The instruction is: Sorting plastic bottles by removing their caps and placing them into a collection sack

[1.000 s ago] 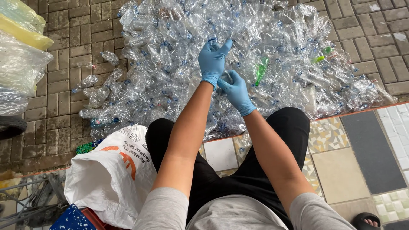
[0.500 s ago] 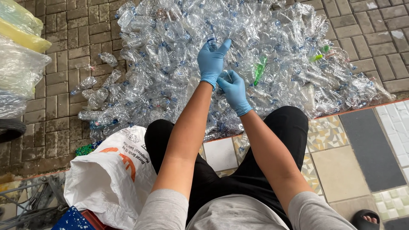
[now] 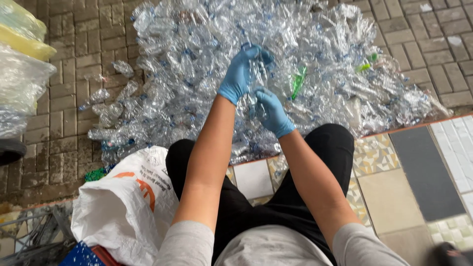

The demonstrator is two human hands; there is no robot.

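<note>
Grey brick paving (image 3: 69,79) fills most of the ground, and a wide heap of crushed clear plastic bottles (image 3: 197,64) covers it from the upper left across to the right. The heap's near edge runs along the step of patterned floor tiles (image 3: 389,187) where the person sits, and some bottles spill over that line beside the knees. Bare paving shows to the left of the heap and in the top right corner.

Both hands wear blue gloves and are raised over the middle of the heap. The left hand (image 3: 240,74) is closed around the upper end of a clear bottle (image 3: 256,81), fingers curled over its top. The right hand (image 3: 271,111) sits just below and grips the lower part of the same bottle. How tight each grip is cannot be told through the crumpled plastic.

A green bottle (image 3: 297,81) lies in the heap just right of the hands, and a smaller green scrap (image 3: 365,65) sits farther right. A white sack (image 3: 123,207) with orange print stands open by the left knee. Bulging clear bags (image 3: 19,83) line the left edge.
</note>
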